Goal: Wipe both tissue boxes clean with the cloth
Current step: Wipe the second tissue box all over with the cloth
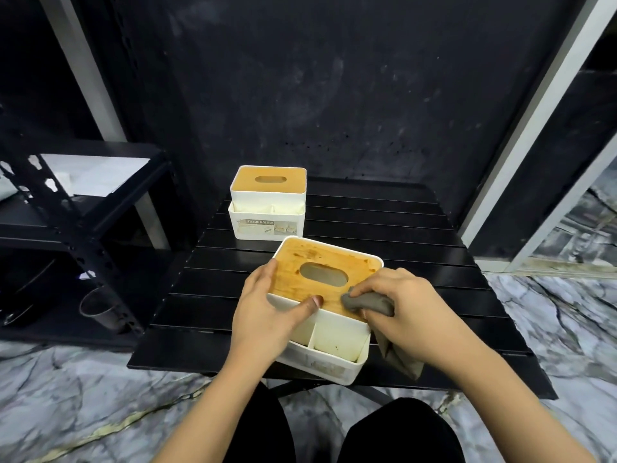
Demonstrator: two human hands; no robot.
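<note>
Shelving (76, 208) of dark metal stands off the tabletop's left edge, a metal cup (96, 310) low beside it. On the black slatted tabletop (417, 262), the far tissue box (267, 202) sits near the back left corner. The left hand (267, 315) grips the near tissue box (320, 305) by the front edge, thumb on its stained wooden lid. The right hand (404, 305) pinches the grey cloth (367, 304) against that lid, the rest hanging down the box's right side.

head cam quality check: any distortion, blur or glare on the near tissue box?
Head view: wide-angle bowing bends the wall trims and table edges outward; near tissue box is sharp with visible lid stains; soft sheen on the slats, no harsh glare; right hand with the cloth shows slight softness; dark backdrop is dim.
</note>
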